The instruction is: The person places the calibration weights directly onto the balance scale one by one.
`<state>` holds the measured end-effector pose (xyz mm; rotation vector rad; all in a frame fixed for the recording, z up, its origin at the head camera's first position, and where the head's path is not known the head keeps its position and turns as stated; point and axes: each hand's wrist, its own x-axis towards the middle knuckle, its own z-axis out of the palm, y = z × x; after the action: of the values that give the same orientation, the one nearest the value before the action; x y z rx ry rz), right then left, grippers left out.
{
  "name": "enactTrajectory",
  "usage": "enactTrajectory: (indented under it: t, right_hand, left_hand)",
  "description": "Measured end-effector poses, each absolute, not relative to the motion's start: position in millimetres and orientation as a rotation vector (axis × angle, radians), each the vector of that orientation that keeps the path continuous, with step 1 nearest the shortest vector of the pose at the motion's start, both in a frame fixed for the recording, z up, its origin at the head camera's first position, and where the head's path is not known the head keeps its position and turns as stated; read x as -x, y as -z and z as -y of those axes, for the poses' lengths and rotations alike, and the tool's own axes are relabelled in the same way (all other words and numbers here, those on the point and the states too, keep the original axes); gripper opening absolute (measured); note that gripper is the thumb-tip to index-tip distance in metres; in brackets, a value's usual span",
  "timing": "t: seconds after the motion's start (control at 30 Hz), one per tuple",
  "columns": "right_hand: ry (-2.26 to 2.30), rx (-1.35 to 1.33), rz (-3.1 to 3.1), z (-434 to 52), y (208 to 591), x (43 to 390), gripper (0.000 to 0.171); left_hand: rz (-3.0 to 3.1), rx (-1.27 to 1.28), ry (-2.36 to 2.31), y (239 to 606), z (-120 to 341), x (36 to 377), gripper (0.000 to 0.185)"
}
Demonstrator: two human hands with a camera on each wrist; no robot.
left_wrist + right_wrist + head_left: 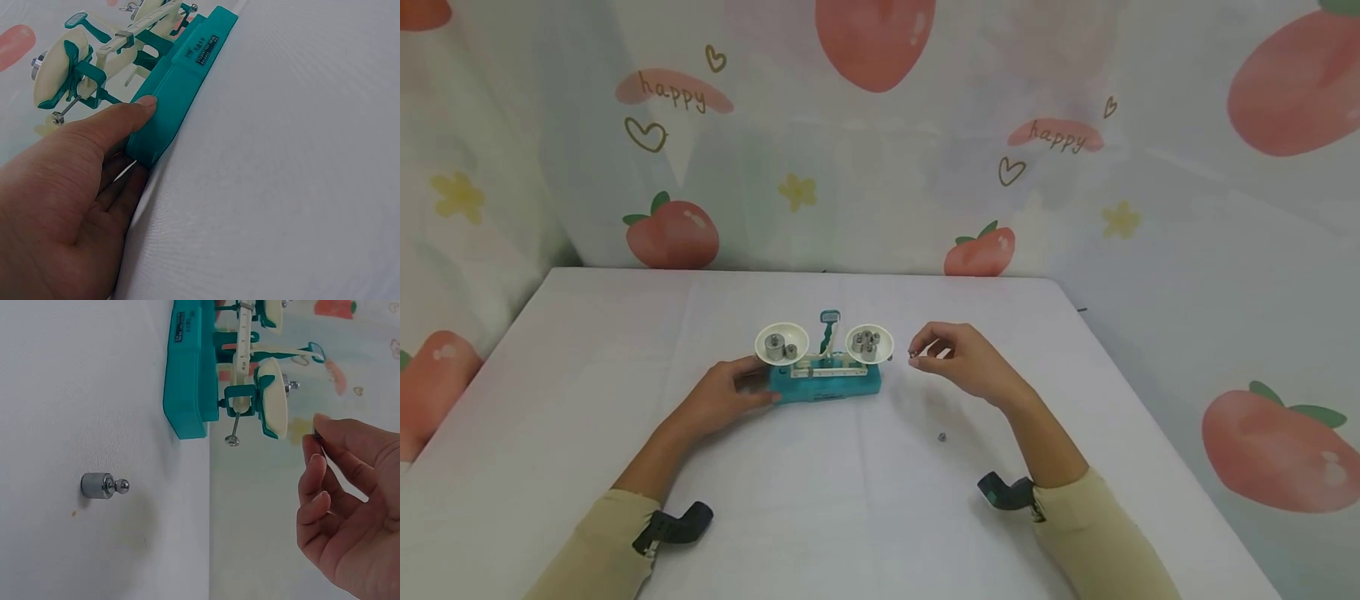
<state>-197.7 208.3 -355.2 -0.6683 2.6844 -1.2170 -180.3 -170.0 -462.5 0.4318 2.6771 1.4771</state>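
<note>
Your work surface is a table (587,350) covered with a plain white cloth, running back to the strawberry-print backdrop. A teal balance scale (825,385) stands directly on it at centre, and one small metal weight (942,437) sits on the cloth nearer to you, to the right of the scale and well apart from it. Your left hand (730,398) rests on the cloth against the scale's left end.

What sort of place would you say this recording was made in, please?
Probably a makeshift tabletop set rather than a real laboratory: a white-covered table, a strawberry-print cloth backdrop hung behind and beside it, and a small teal balance scale with metal weights.
</note>
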Motion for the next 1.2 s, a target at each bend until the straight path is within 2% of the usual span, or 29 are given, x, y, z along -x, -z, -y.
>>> enactTrajectory:
  t: [0.77, 1.2]
  right_hand:
    - [1.242, 0.612, -2.691, -183.4, 362.1, 216.4, 0.009]
    - [1.259, 0.481, -2.788, -165.4, 372.8, 222.6, 0.011]
  left_hand:
    - [-2.682, -0.436, -1.48, 462.3, 169.6, 181.6, 0.067]
    - [-2.689, -0.442, -1.476, 463.9, 170.0, 182.0, 0.068]
